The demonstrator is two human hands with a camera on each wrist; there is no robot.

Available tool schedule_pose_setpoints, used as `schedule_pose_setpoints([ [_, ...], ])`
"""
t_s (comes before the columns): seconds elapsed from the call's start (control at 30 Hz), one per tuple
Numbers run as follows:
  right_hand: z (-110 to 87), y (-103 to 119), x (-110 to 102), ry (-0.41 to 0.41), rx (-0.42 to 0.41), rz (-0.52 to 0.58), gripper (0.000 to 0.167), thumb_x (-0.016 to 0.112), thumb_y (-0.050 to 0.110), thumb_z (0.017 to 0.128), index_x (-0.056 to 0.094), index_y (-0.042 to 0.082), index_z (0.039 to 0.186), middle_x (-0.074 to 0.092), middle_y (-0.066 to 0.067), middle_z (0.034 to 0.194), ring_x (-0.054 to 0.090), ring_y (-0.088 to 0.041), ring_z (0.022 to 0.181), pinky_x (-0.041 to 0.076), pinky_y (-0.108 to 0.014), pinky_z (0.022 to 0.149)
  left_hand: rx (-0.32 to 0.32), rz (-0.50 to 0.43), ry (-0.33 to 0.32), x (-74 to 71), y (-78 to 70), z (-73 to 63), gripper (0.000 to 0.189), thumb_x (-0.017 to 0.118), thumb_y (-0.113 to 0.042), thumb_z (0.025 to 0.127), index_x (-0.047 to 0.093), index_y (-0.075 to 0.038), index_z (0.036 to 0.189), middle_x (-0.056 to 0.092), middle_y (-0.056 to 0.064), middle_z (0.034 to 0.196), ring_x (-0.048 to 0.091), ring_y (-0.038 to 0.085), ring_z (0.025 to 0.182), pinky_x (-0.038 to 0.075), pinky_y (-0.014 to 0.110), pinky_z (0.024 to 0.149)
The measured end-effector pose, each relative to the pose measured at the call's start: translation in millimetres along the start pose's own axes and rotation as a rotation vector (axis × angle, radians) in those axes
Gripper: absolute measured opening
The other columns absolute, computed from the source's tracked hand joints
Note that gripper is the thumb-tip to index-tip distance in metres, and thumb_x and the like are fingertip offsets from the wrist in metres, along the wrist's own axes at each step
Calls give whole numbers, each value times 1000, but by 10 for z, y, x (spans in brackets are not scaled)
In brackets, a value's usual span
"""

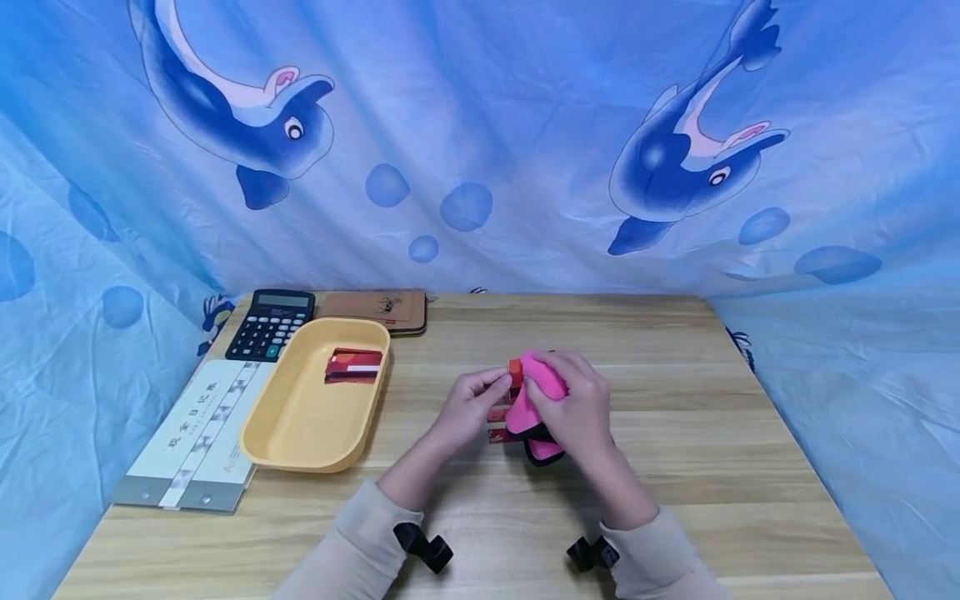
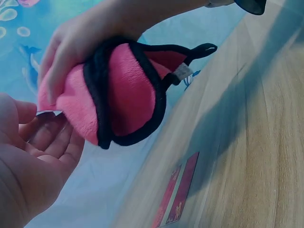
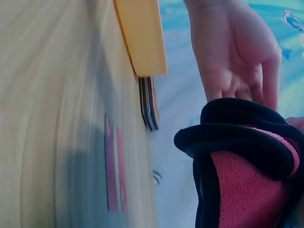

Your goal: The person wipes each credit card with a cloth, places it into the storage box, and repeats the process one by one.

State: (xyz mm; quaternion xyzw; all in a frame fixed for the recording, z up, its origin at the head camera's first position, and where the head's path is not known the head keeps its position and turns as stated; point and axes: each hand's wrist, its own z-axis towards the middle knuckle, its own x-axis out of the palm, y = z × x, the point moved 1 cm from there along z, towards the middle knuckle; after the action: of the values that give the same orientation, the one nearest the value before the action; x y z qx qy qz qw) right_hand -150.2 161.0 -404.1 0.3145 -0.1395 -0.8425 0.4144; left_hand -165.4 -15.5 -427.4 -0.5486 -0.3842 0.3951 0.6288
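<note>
My right hand [image 1: 585, 404] grips a folded pink fleece cloth [image 1: 546, 379] with black edging, held above the table. In the left wrist view the cloth [image 2: 130, 90] shows a black hanging loop and a small white tag. My left hand [image 1: 467, 407] pinches a small red card [image 1: 515, 372] by its edge, and the cloth covers part of that card. Below the hands a red card [image 1: 498, 435] with a pale stripe lies on the table; the right wrist view shows this striped card [image 3: 114, 166] too.
A yellow tray [image 1: 300, 417] stands to the left with red cards [image 1: 352, 367] inside. Around it lie a black calculator [image 1: 272, 325], a brown wallet-like case [image 1: 375, 307] and a white-and-grey binder [image 1: 195, 433]. A blue dolphin curtain [image 1: 480, 125] hangs behind the wooden table [image 1: 712, 467].
</note>
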Motion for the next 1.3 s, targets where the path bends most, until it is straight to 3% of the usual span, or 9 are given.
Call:
schedule_pose_setpoints([
  [0.13,-5,104,72,20,0,63,28,85,5,77,78,4,104,74,-10,98,72,-25,82,62,-39,62,10,7,5,7,4,-3,39,43,-19,109,67,8,120,71,10,100,65,13,89,56,32,85],
  [0.3,9,192,105,44,-16,90,29,85,7,78,78,4,105,74,-10,101,73,-25,86,62,-38,65,38,-26,43,6,-20,-17,45,32,-20,109,62,14,112,58,1,80,54,9,70,47,22,62],
  [0.43,28,197,81,43,-28,59,30,86,5,76,79,4,105,74,-11,98,72,-25,84,62,-38,62,48,-46,39,-28,-4,-26,40,40,-17,109,60,15,126,71,12,101,64,6,84,56,21,73],
  [0.57,45,124,19,39,-9,15,31,87,4,76,79,6,105,73,-10,97,72,-25,83,62,-39,61,45,-20,-7,-67,-3,-34,36,50,-12,107,59,13,131,69,25,117,67,6,94,59,29,86],
  [0.7,43,-11,-51,37,34,-29,31,88,7,76,79,6,106,74,-10,100,72,-25,86,61,-42,66,29,18,-67,-113,-23,-58,33,50,-11,106,63,13,125,68,29,116,68,12,99,54,44,99],
  [0.77,32,-80,-80,41,64,-45,31,88,8,77,79,5,107,74,-10,100,72,-25,88,61,-42,68,19,9,-85,-138,-24,-68,32,50,-9,106,62,13,126,67,31,118,69,23,106,51,47,102],
  [0.93,1,-220,-127,34,97,-67,30,87,7,76,79,5,105,75,-11,100,71,-27,91,60,-45,72,-21,-52,-104,-165,6,-60,32,48,-7,107,60,15,127,65,34,120,64,46,110,56,34,96],
  [1.13,-29,-325,-178,48,128,-75,32,87,6,76,79,5,107,75,-10,102,71,-26,94,59,-43,79,-51,14,-239,-242,22,-59,28,46,-6,107,62,12,121,70,27,110,73,21,83,60,29,84],
  [1.3,-91,-391,-254,42,185,-79,34,89,7,75,79,8,108,75,-7,103,71,-23,96,55,-28,79,-87,-39,-354,-391,-78,-91,28,46,-3,106,60,16,121,66,31,112,73,20,79,61,31,81],
])
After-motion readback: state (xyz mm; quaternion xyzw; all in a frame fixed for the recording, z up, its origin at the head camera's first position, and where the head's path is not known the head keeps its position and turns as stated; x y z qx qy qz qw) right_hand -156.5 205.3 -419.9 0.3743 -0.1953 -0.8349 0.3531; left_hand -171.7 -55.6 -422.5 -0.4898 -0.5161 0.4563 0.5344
